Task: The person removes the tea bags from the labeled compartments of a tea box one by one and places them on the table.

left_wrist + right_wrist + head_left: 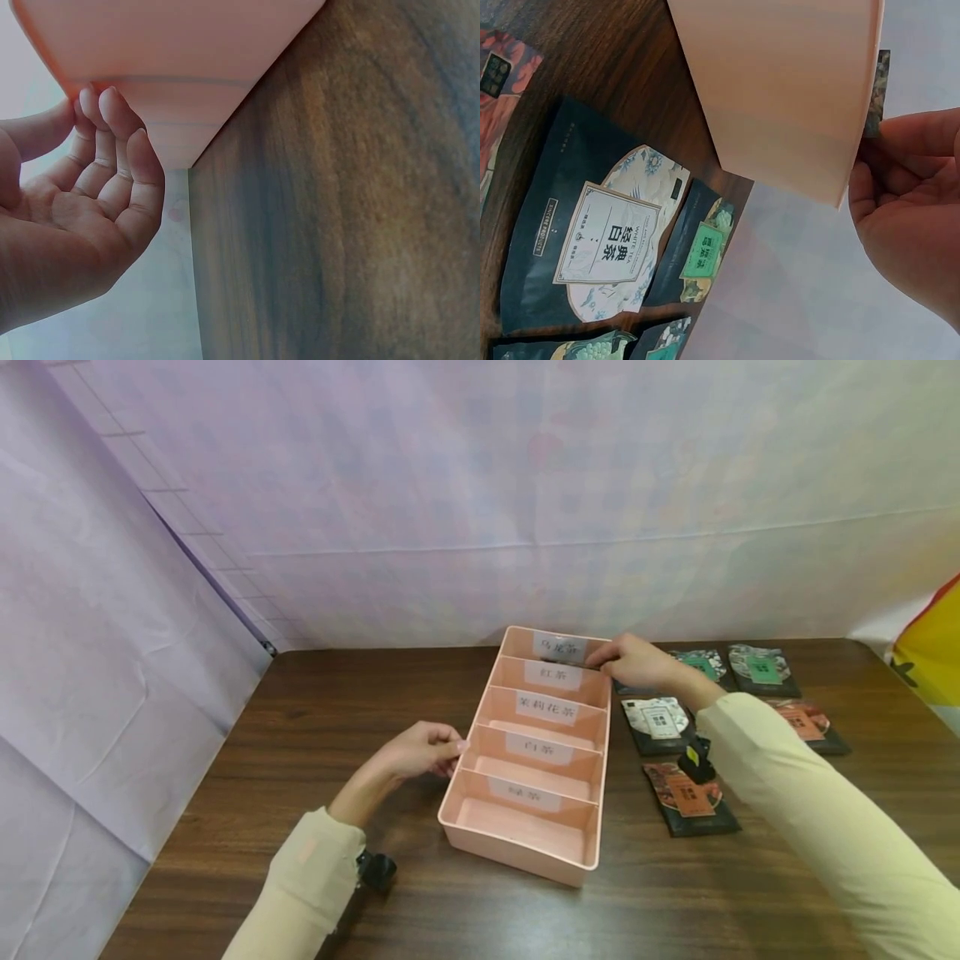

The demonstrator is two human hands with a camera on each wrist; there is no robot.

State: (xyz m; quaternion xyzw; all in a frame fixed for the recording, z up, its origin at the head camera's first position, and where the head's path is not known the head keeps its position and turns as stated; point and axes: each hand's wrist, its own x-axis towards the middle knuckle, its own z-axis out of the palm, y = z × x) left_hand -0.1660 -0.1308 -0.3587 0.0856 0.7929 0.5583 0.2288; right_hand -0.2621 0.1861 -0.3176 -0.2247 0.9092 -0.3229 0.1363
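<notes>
A pink divider box (519,852) with labelled compartments stands lengthwise on the table. At its left long side my left hand (422,750) pinches the rim between thumb and fingertips; the left wrist view shows this hand (97,180) below the rim with its other fingers curled. Over the far right corner is my right hand (637,662), its fingertips reaching into the farthest compartment. In the right wrist view this hand (915,172) pinches a dark patterned tea packet (879,94) whose edge pokes above the rim; the rest is hidden behind the box wall.
Right of the box lie several tea packets: a white-labelled one (658,724), an orange-labelled one (693,802) nearer me, another orange one (804,725), and green-labelled ones (763,670) at the back. A pale curtain (525,510) hangs behind the wooden table (300,760).
</notes>
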